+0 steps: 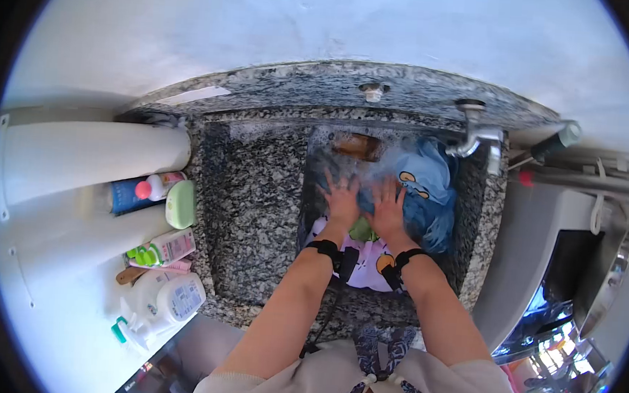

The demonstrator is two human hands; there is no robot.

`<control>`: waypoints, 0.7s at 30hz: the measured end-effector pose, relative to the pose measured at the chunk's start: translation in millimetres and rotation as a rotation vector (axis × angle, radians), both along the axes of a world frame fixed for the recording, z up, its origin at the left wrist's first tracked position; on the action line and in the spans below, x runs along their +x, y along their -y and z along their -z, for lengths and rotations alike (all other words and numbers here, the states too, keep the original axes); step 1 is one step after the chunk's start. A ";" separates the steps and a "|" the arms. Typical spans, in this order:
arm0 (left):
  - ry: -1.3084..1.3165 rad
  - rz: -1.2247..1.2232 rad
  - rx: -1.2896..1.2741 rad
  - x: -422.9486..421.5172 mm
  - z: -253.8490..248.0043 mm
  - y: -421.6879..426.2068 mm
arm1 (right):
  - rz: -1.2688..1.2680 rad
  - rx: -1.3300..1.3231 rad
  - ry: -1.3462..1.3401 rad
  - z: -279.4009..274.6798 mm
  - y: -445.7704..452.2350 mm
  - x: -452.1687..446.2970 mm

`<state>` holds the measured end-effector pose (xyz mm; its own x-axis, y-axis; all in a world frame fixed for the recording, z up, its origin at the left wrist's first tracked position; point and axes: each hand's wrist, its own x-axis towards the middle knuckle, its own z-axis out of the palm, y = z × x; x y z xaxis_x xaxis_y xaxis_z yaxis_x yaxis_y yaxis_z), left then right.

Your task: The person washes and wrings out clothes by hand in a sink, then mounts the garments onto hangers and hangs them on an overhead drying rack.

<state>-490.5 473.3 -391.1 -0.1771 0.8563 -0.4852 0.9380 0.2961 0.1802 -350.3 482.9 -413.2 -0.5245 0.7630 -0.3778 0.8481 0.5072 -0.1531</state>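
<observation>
In the right-hand basin of a granite laundry sink [478, 228], both of my hands lie flat over wet cloth. My left hand [340, 202] has its fingers spread and its tips near soapy water. Beside it, my right hand [387, 207] is also open, palm down. Below the wrists bunches a lilac cloth [364, 273] with orange and green printing. A light blue garment [425, 176] with a cartoon print lies crumpled to the right of my right hand. Beyond the fingertips sits a brown, block-like thing [357, 146]; its kind is unclear. Neither hand grips anything visible.
A metal tap [474, 141] juts over the basin's far right corner. Left of the basin is a granite slab [252, 214]. Bottles [182, 296] and a green container [181, 204] stand further left. A grey-white appliance [528, 238] stands at the right.
</observation>
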 end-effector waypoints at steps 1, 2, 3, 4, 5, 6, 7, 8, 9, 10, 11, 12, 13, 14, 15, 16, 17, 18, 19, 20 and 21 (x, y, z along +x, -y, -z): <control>-0.034 0.013 -0.017 2.8 4.1 -2.5 | -0.008 0.019 0.051 7.5 0.9 -2.5; -0.067 0.026 -0.029 5.0 7.4 -5.7 | -0.017 0.043 0.101 14.1 -0.7 -4.7; -0.061 0.025 -0.028 5.0 13.1 -9.0 | -0.018 0.045 0.107 2.3 -13.6 -9.7; -0.022 0.008 0.049 5.8 16.3 -6.1 | 0.068 -0.100 -0.055 -28.7 -27.7 -14.9; 0.016 -0.008 0.123 7.7 16.6 -2.5 | 0.156 -0.246 -0.220 -47.9 -33.1 -16.1; 0.017 0.000 0.126 8.3 22.3 -2.1 | 0.164 -0.241 -0.221 -39.0 -30.2 -14.2; -0.066 0.031 0.204 7.9 28.7 -0.5 | 0.153 -0.187 -0.243 -27.9 -24.8 -13.2; -0.150 0.059 0.282 8.6 32.1 4.0 | 0.140 -0.134 -0.265 -20.5 -16.4 -8.8; -0.155 0.066 0.299 4.8 19.2 -0.2 | 0.145 -0.117 -0.272 -29.4 -15.1 -6.2; -0.023 -0.009 0.227 -5.6 3.1 -8.6 | 0.093 0.049 -0.269 -39.6 -16.7 -4.4; 0.110 -0.082 0.148 -17.6 -14.2 -13.8 | 0.044 0.210 -0.261 -50.1 -15.5 -1.7; 0.267 -0.143 0.405 -35.9 -18.1 -10.3 | 0.052 0.221 -0.267 -44.4 -8.6 4.6; 0.426 -0.197 0.662 -56.5 -23.0 -7.7 | 0.287 0.074 -0.542 -20.2 -1.4 12.3; 0.603 -0.311 0.723 -70.4 -45.1 -5.8 | 0.525 -0.079 -0.818 -2.4 6.5 17.1; 0.781 -0.426 0.774 -77.6 -79.0 -1.8 | 0.537 -0.067 -0.832 4.7 19.6 20.0; 0.916 -0.491 0.742 -76.5 -120.5 4.0 | 0.987 -0.331 -1.014 8.5 32.1 22.3; 1.051 -0.554 0.707 -71.4 -166.4 11.3 | 1.431 -0.615 -1.175 6.1 38.1 23.6; 1.106 -0.532 0.710 -66.8 -206.1 19.6 | 1.740 -0.867 -1.038 -32.4 39.6 23.3; 1.158 -0.511 0.711 -62.2 -243.3 29.7 | 1.742 -0.863 -1.064 -74.7 38.2 24.2; 1.204 -0.499 0.715 -57.5 -279.6 40.6 | 2.069 -1.168 -1.016 -114.9 34.8 25.5; 1.247 -0.485 0.724 -54.6 -313.0 51.5 | 2.369 -1.503 -0.921 -135.6 31.4 24.8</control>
<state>-545.1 421.8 -78.1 -0.3094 0.9498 -0.0471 -0.0775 0.0241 0.9967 -325.5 451.5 -277.5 -0.2074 -0.2069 -0.9561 -0.6133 -0.7339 0.2918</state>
